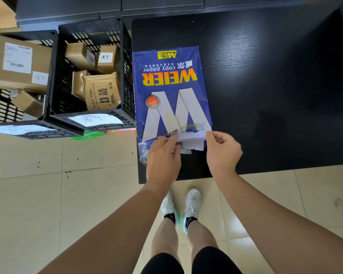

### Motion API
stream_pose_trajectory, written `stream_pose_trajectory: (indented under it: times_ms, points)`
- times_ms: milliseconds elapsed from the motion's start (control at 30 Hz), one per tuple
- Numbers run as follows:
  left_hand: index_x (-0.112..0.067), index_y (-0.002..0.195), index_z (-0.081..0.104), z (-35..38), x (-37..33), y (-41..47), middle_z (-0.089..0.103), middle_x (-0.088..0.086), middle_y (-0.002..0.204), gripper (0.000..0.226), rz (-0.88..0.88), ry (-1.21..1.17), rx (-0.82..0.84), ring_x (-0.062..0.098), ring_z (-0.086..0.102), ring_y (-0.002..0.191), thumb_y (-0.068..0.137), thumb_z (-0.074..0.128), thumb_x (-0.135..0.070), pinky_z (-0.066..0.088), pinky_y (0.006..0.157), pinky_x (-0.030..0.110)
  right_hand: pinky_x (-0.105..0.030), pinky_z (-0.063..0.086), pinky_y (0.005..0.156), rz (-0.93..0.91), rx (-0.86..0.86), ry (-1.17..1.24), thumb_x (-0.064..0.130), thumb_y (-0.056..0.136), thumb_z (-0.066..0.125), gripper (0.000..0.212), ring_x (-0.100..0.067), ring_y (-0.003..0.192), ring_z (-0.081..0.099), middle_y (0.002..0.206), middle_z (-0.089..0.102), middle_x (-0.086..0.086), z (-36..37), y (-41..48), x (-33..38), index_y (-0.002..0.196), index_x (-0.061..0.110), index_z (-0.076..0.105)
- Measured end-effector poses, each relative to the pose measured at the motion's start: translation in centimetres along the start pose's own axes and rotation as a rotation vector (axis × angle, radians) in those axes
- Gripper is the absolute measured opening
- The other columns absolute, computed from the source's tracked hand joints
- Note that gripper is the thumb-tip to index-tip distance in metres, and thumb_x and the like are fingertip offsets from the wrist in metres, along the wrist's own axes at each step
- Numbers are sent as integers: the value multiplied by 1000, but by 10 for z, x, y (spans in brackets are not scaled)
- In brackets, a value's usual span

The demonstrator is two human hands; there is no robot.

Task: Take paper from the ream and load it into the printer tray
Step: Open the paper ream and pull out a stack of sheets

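A blue ream [171, 91] of copy paper lies flat on the black bench [275, 76], near its left edge, with the printed "WEIER" lettering upside down to the viewer. The near end of the wrapper [147, 147] is torn open, and crumpled blue and clear scraps of it hang loose at the near left corner. White paper [192, 137] shows at that opened end, its edge poking out past the wrapper toward the person. The left hand [163, 155] lies over the torn flap at the near left of the ream, fingers curled down onto the wrapper and the sheets; whether its grip is pinching paper or only pressing on it I cannot tell. The right hand [222, 151] is at the near right corner, thumb and forefinger pressed together on the corner of the paper and wrapper, the other fingers folded into the palm. Both forearms reach in from below. To the left of the bench stand two black crates [91, 76], side by side and touching, holding cardboard boxes [101, 91], with white paper labels on their near rims. The floor [67, 194] is pale tile, and the person's white shoes [181, 206] stand just short of the bench's near edge. No printer tray shows in this view.
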State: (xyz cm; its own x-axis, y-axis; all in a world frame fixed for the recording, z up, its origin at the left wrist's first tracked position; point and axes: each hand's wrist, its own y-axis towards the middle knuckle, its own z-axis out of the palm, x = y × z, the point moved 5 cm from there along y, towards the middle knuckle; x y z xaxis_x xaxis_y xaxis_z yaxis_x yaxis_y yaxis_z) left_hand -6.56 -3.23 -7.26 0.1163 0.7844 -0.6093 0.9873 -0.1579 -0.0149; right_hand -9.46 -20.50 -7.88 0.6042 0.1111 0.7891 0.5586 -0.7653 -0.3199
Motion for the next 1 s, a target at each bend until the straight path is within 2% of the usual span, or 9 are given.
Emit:
stream_pose_trajectory:
  times_ms: [200,333,400,467,567,633,733,833,1000]
  points:
    - [-12,125,68,0,0,-6,68,7,97,35,-54,-49,-14,28,59,98,90,64,-9,49,88,36,-31,57,74,171,73,21,29,90,62,19,-11,75,66,82,71,3,7,1,-9,97,14,72]
    - [-11,119,69,-2,4,-16,69,4,102,30,-150,-136,-13,21,61,93,90,62,-8,46,87,24,-34,50,60,240,143,27,29,89,59,16,-14,62,57,67,63,5,-1,-3,-22,86,17,70]
    - [-14,110,70,-4,7,-23,69,-2,95,20,-280,-223,-13,13,58,79,91,62,-12,42,74,11,-30,41,56,267,192,30,30,87,58,17,-13,54,45,57,52,6,-8,-8,-32,82,18,70]
    - [-16,93,68,-7,11,-33,68,-6,81,6,-471,-289,-60,10,59,71,89,65,-20,42,68,14,-29,37,55,308,224,55,29,86,59,20,-16,54,38,56,45,4,-18,-14,-43,71,16,63]
    - [-14,84,64,-1,25,-50,67,-5,75,24,-813,-435,-112,13,62,71,83,69,-37,50,71,27,-34,37,63,370,274,124,25,85,59,20,-22,66,33,65,39,-6,-27,-19,-56,70,13,55]
    - [-9,76,56,5,37,-57,60,-4,70,42,-994,-521,-149,17,55,61,75,68,-49,48,62,28,-35,41,67,385,308,145,23,86,60,20,-21,67,38,65,44,-5,-31,-20,-60,71,11,57]
    - [-13,81,42,7,49,-63,59,6,77,54,-1172,-685,-241,23,53,60,62,71,-55,50,58,31,-32,50,73,373,351,147,21,90,61,12,-14,70,51,76,57,-2,-32,-18,-61,83,12,66]
    - [-23,91,43,8,55,-64,67,11,94,50,-1246,-792,-298,32,70,77,61,75,-46,61,76,42,-34,57,76,396,357,184,20,90,65,9,-17,77,60,87,64,-7,-31,-11,-61,89,11,65]
    - [-3,111,64,7,62,-62,71,8,79,40,-1193,-858,-291,17,62,53,79,76,-25,53,57,25,-37,60,80,372,369,177,28,85,72,22,-21,82,72,92,73,-9,-24,3,-55,99,13,66]
